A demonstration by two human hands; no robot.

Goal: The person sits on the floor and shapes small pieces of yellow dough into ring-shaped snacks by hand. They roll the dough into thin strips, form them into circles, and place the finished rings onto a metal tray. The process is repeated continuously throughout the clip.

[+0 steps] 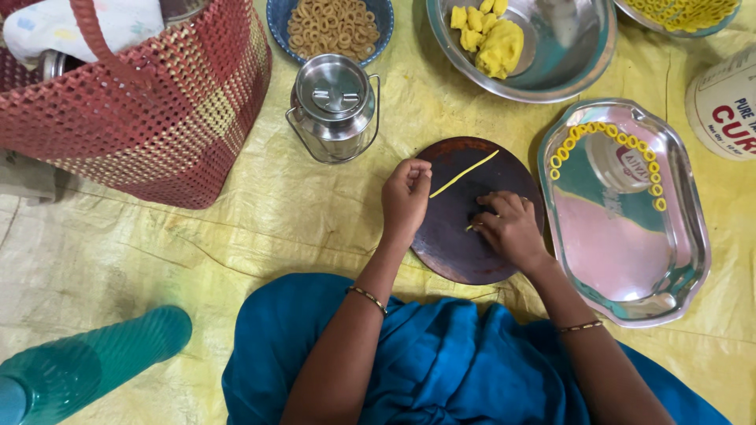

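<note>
A round dark wooden board (453,244) lies on the yellow sheet in front of me. A thin yellow dough strand (466,172) stretches diagonally across its top. My left hand (405,197) pinches the strand's lower left end at the board's left edge. My right hand (512,228) rests on the board's right side with fingers curled around a small bit of yellow dough (472,227). Right of the board sits a steel tray (630,260) with small yellow dough rings (610,134) lined along its upper rim.
A steel bowl (567,55) at the top holds yellow dough lumps (492,39). A blue bowl of fried rings (331,24) and a lidded steel can (335,106) sit top centre. A red woven basket (150,110) fills the upper left. A green bottle (87,362) lies bottom left, a white tub (724,106) far right.
</note>
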